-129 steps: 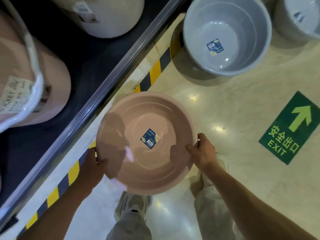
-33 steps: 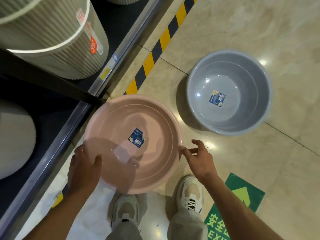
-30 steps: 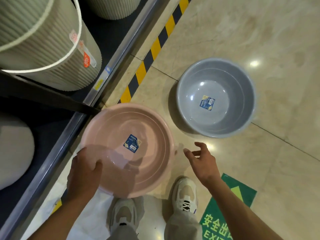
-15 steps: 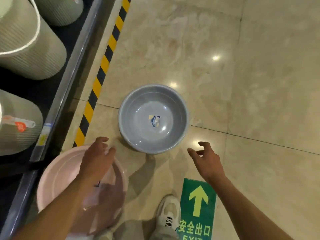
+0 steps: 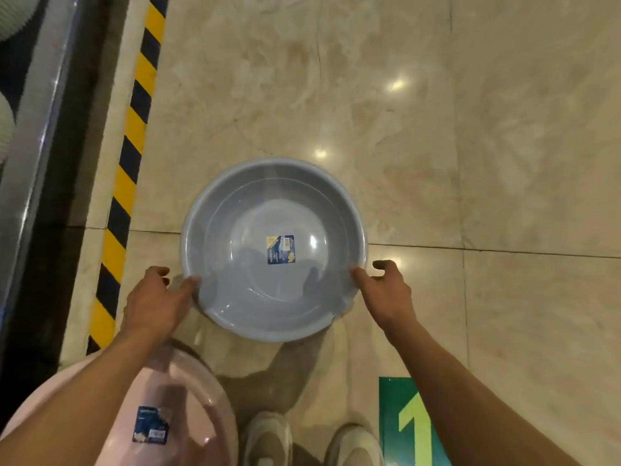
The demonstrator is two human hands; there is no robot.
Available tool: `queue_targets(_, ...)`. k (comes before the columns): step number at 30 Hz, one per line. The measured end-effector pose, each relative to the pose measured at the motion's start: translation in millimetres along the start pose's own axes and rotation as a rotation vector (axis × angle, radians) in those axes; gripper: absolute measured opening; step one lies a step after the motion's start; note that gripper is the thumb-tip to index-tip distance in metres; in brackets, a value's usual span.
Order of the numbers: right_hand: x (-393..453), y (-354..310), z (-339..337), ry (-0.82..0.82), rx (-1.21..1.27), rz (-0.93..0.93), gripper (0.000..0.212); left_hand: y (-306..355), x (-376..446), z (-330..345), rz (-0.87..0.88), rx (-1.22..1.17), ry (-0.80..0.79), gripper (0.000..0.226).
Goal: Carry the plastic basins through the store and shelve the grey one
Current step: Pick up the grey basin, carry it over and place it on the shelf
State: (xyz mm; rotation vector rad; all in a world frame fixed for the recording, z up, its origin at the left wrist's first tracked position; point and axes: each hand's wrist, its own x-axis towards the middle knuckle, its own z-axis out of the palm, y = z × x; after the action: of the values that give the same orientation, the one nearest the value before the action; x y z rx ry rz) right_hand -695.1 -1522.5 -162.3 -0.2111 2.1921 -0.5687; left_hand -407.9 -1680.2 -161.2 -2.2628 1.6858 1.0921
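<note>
The grey basin (image 5: pixel 274 203) with a blue label in its bottom is in the middle of the view, over the marble floor, and casts a shadow toward my feet. My left hand (image 5: pixel 153 301) grips its near-left rim, thumb on the inside edge. My right hand (image 5: pixel 386 294) holds the near-right rim, thumb on the edge and fingers curled outside it. The pink basin (image 5: pixel 188 408) sits low at the bottom left, beside my left shoe, partly hidden under my left forearm.
A yellow-and-black hazard stripe (image 5: pixel 129 156) runs along the shelf base on the left, with the metal shelf edge (image 5: pixel 30 146) and ribbed pale bins beyond it. A green exit arrow sticker (image 5: pixel 410 425) lies on the floor by my right shoe. Marble floor stretches ahead and to the right.
My left hand let go of the pink basin, which now rests at the lower left. Both hands reached forward and closed on the grey basin's rim; the view shifted toward it.
</note>
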Motion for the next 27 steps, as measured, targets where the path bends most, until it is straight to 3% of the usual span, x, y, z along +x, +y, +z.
queue_targets(2, 11.6, 5.4, 17.6, -0.019, -0.031, -0.015, 0.061, -5.9, 13.8, 13.2, 0.012, -0.023, -0.038, 0.065)
queue_targets(6, 22.6, 15.8, 41.5, -0.015, -0.082, -0.1, 0.042, -14.7, 30.4, 32.0, 0.116, -0.128, -0.105, 0.024)
queue_targets(13, 11.2, 13.6, 17.3, 0.033, 0.025, -0.061, 0.021, 5.6, 6.1, 28.8, 0.209, -0.364, -0.033, 0.012)
queue_targets(20, -44.2, -10.4, -88.7, 0.165, 0.135, -0.057, 0.009, 86.8, -60.4, -5.7, 0.256, -0.411, -0.09, 0.015)
queue_targets(27, -137.6, -23.9, -235.3, 0.352, 0.333, -0.016, 0.009, 215.7, -174.7, -63.7, 0.471, -0.362, -0.217, 0.012)
